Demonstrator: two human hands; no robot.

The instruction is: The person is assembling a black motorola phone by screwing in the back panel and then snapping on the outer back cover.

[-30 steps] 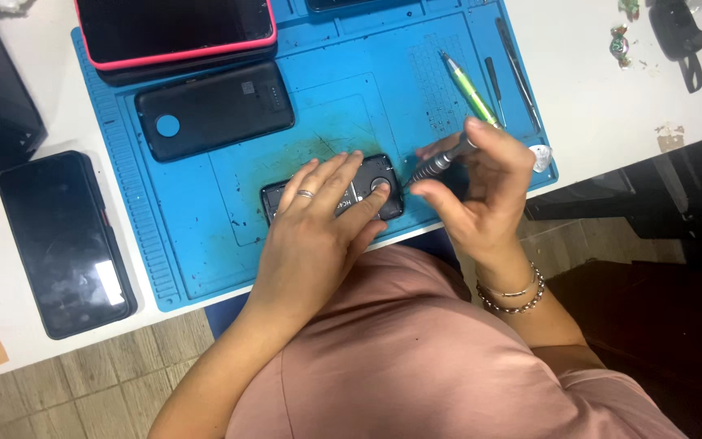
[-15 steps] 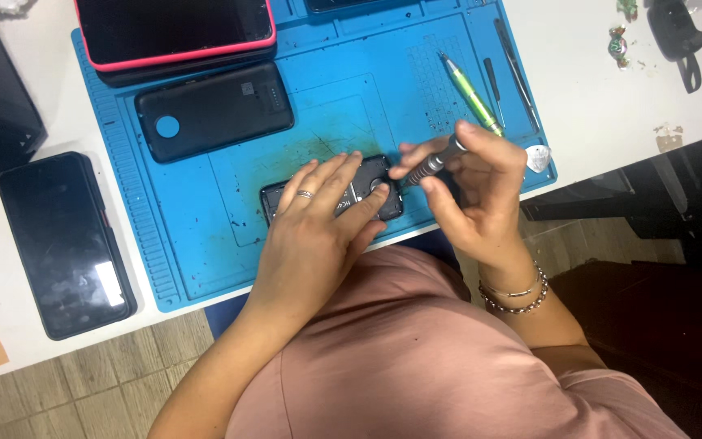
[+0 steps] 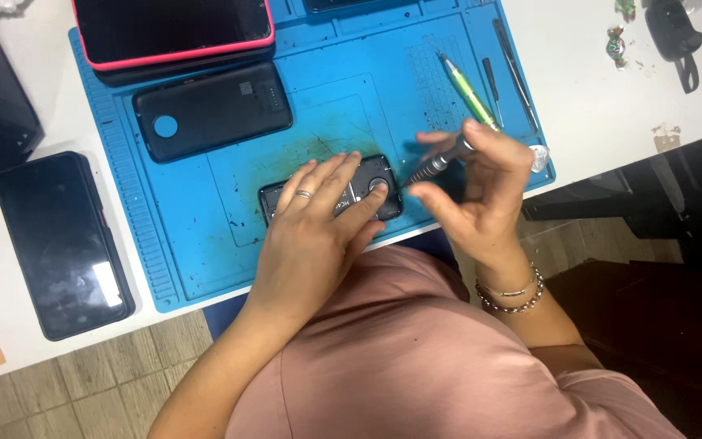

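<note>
Your left hand [image 3: 314, 232]: it lay flat on the small black phone [image 3: 331, 195], fingers spread over its back and pressing it down, not curled round anything; a ring sat on one finger.
Your right hand [image 3: 481, 191]: its fingertips were pinched narrowly round one grey screwdriver [image 3: 436, 162], held at a slant with the tip pointing down toward the right end of the small phone. Two bracelets [image 3: 512, 295] circled that wrist.
Small black phone: one, lying lengthwise at the near edge of the blue mat [image 3: 205, 236], back side up and partly hidden under your left hand. I could not tell whether the screwdriver tip touched it.
Blue mat: one, spread across the white table [image 3: 603, 106], with a dark smudge near its middle.
Phones at rest: three more. One black phone [image 3: 62, 244] lay screen up on the table, left of the mat. One black phone back [image 3: 211, 110] with a round hole lay on the mat beyond your left hand. One device in a red case [image 3: 172, 31] lay at the far edge of the mat.
Loose tools on the mat: one green pen-shaped tool [image 3: 469, 89] just beyond your right hand, and two thin dark tools [image 3: 513, 69] beside it, to its right.
Far right of the table: one black strap-like object [image 3: 676, 36] and one small wrapped sweet [image 3: 615, 45], well apart from your hands.
</note>
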